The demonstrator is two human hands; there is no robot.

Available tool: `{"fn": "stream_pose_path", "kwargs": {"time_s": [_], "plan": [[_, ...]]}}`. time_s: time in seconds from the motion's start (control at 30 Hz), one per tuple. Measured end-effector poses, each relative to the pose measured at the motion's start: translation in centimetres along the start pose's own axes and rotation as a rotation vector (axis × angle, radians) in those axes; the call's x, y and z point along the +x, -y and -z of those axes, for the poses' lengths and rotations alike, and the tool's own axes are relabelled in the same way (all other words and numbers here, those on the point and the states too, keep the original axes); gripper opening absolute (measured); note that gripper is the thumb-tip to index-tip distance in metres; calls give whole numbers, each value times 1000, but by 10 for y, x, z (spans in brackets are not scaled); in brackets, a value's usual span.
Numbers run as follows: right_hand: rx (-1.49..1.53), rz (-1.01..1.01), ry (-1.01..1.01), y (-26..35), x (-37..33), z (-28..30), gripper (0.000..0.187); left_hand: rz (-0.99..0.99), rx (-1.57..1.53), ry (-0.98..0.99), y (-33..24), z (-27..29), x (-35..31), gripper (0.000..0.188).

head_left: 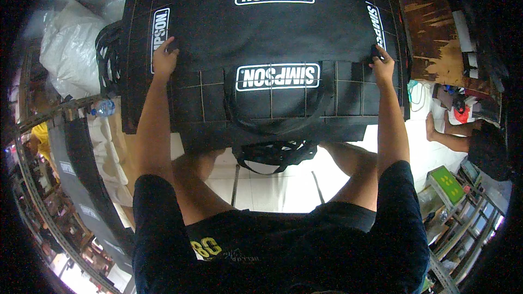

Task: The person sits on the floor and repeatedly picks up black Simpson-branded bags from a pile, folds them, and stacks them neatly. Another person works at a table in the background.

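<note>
Both arms reach straight forward, spread wide apart. The left hand [164, 57] and the right hand [382, 64] each have their fingers curled shut in a grip.

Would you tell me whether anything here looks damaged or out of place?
The brown board at upper right looks worn: pale patches where its surface has flaked off. A water bottle lies on its side at left. The black bag itself looks intact, with the left hand and right hand on its two sides.
</note>
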State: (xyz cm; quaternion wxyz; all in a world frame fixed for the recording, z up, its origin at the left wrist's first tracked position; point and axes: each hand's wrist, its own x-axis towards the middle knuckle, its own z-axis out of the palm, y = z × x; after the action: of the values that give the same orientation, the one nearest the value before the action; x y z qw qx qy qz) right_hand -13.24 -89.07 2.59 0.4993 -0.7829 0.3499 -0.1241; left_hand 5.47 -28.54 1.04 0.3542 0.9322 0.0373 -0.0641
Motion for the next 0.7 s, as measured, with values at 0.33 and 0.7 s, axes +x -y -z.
{"fn": "stream_pose_path", "kwargs": {"time_s": [0.33,0.7], "plan": [[-37,29,12,-5,3,-1,44,-162,-149,-113,11,-7,2,41],[-28,44,-9,-23,-2,-5,41,-27,0,-99,-8,2,-5,39]]}}
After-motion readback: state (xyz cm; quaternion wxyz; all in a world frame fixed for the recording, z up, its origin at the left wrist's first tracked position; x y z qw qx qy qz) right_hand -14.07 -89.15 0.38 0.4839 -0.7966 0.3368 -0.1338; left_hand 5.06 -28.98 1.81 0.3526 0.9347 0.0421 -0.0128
